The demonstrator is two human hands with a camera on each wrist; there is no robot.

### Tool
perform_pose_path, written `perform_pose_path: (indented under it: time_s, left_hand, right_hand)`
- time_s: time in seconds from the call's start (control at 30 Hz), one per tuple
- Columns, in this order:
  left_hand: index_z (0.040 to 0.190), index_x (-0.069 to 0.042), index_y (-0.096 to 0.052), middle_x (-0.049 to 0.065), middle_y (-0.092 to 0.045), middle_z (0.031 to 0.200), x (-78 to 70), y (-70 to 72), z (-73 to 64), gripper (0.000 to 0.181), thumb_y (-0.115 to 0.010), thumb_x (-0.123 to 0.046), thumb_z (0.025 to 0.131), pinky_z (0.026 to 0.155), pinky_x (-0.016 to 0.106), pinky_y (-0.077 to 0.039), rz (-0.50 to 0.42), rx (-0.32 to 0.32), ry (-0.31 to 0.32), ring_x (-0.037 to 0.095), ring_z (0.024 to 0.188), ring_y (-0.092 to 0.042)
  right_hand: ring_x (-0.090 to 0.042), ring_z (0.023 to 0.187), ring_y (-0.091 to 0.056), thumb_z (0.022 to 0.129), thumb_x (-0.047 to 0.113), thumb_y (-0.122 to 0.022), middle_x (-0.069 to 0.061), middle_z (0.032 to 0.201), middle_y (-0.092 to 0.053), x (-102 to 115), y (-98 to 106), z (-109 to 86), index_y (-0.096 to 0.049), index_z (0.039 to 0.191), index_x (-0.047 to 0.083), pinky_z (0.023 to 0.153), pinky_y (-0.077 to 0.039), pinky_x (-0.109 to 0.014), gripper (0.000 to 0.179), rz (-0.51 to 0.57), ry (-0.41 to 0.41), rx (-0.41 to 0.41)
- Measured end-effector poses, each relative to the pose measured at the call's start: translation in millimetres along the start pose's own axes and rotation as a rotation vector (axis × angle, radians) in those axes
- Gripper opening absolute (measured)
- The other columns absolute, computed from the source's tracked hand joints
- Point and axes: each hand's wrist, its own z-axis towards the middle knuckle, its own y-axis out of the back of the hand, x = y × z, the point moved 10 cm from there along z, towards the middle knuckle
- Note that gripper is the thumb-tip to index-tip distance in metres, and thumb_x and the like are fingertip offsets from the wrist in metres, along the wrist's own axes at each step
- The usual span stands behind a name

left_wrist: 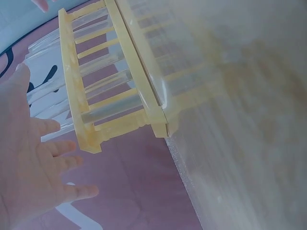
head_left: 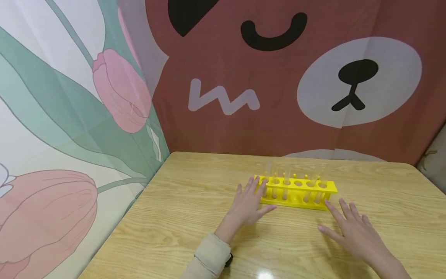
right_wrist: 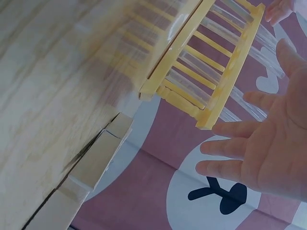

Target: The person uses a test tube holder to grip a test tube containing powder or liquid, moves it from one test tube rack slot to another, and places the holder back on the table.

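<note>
Large printed cloths are hung around a pale wooden worktop (head_left: 156,217). On the back cloth (head_left: 216,133), from 11 to 2 o'clock, a huge brown bear's face (head_left: 275,69) is shown; on the side cloth (head_left: 115,213), at 9 o'clock, pink tulips (head_left: 122,91) and green leaves are printed.

At 4 o'clock from the middle of the head view, a yellow rack (head_left: 292,188) is stood upright on the worktop. Five clear tubes (head_left: 287,175) are held in it: three towards its 9 o'clock end, two towards its 3 o'clock end.

From the rack's centre, the left hand (head_left: 246,203) is placed at 8 o'clock, its fingers straight and spread apart, overlapping that end; whether the rack is touched cannot be told. At 4 o'clock the right hand (head_left: 357,232) is held, its fingers also apart, with one fingertip just beside the near corner. The left forearm is covered by a cream sleeve (head_left: 209,255).
</note>
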Motion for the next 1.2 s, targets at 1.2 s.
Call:
perform_pose_path:
  time_s: [1.2]
  left_hand:
    - [0.139, -0.008, -0.031, 0.011, -0.027, 0.143, 4.5, 3.6, 10.0, 0.066, -0.05, -0.045, 0.088, 0.099, 0.047, -0.028, 0.0, -0.011, 0.003, 0.026, 0.132, -0.019]
  right_hand:
    - [-0.059, 0.115, -0.02, 0.084, 0.055, -0.048, -0.039, 0.132, -0.023, 1.1, -2.7, 2.6, -0.03, 0.138, 0.002, 0.081, -0.016, -0.073, 0.077, -0.045, -0.002, 0.006]
